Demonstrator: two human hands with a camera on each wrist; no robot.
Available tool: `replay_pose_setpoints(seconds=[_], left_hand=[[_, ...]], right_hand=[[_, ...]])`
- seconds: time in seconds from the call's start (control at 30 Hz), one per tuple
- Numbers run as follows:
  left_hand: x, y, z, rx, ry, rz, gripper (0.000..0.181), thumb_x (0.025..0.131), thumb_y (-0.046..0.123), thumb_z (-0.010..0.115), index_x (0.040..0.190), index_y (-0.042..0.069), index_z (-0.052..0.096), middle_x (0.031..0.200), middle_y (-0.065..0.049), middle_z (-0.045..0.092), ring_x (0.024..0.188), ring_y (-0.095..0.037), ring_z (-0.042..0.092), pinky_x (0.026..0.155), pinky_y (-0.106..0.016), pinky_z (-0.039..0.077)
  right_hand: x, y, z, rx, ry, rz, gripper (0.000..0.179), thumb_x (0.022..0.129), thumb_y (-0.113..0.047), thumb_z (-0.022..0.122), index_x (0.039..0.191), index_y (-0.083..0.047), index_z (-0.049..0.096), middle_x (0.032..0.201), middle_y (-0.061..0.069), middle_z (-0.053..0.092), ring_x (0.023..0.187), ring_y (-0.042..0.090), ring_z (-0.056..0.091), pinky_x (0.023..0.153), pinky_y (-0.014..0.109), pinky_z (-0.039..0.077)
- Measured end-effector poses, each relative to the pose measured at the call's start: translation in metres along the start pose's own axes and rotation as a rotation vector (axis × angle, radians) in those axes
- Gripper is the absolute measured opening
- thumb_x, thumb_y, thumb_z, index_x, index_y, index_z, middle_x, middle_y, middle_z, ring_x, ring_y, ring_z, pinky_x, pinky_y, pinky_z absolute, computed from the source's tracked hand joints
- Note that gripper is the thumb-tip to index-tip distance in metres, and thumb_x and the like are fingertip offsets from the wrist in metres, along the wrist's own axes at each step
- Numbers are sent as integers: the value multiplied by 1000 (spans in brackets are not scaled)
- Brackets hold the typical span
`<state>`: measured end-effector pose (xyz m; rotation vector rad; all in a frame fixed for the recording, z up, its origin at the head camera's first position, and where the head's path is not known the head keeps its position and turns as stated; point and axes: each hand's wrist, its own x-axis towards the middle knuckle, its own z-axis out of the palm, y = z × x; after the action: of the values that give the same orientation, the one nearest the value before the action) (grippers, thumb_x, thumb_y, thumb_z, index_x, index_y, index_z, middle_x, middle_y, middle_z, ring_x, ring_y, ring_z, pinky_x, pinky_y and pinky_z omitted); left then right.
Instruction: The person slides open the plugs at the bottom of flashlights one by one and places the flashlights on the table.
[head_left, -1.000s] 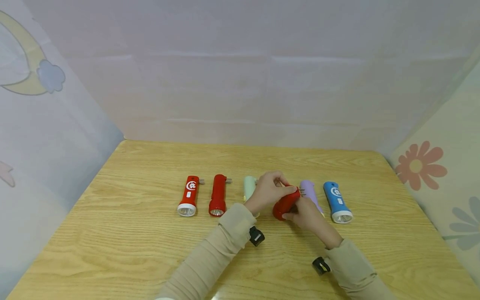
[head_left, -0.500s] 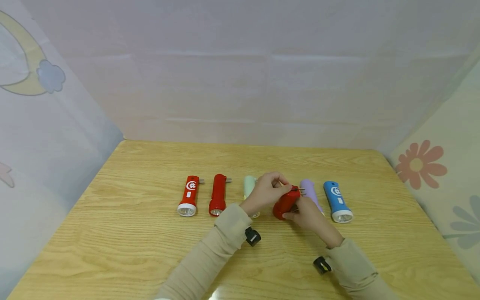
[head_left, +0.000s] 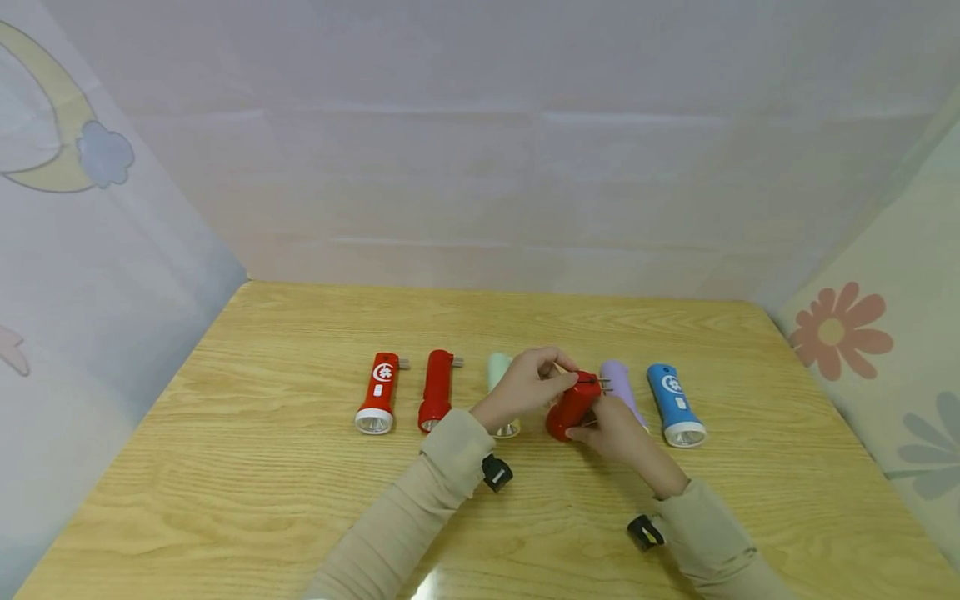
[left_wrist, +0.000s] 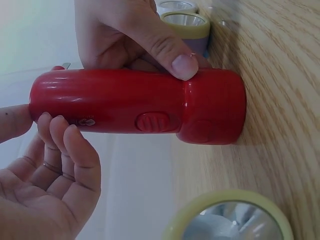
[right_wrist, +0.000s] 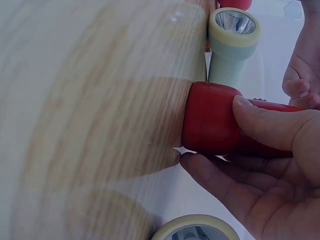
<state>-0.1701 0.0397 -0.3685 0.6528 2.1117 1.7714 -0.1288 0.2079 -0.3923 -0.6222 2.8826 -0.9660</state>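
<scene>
One red flashlight | right hand low, gripping head | left hand above, pinching tail

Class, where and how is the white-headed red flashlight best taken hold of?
Probably take the white-headed red flashlight across its slim barrel, from above and the left: it lies flat, the barrel is narrower than the head, and metal prongs jut right.

Left arm: sleeved, slanting up and rightward.
Right arm: sleeved, slanting up and leftward.
Left hand: palm partly showing in the left wrist view, fingers bent, thumb set apart, pinching.
Right hand: lower than the left in the head view, thumb opposite curled fingers, gripping.
Hands: near each other, apart.
</scene>
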Motion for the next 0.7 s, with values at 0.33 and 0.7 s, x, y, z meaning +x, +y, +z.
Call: replay_pose_setpoints(seconds=[0.33, 0.7], left_hand=[[-1, 1, -2, 25, -21, 39, 14, 91, 9, 55, 101, 2, 61, 76, -28, 56, 61, -33, 52, 49, -21, 42], [0, 0, -1, 28, -21, 31, 15, 92, 11, 54, 103, 3, 61, 75, -27, 56, 68, -43, 53, 48, -20, 41]], right_hand=[[0, 3, 1, -26, 11, -22, 31, 72, 1, 73, 100, 8, 60, 90, 15, 65, 77, 26, 62, 70, 41, 51], [0, 8, 1, -21, 17, -43, 31, 71, 0, 74, 99, 7, 61, 90, 14, 65, 78, 25, 62, 71, 41, 51]])
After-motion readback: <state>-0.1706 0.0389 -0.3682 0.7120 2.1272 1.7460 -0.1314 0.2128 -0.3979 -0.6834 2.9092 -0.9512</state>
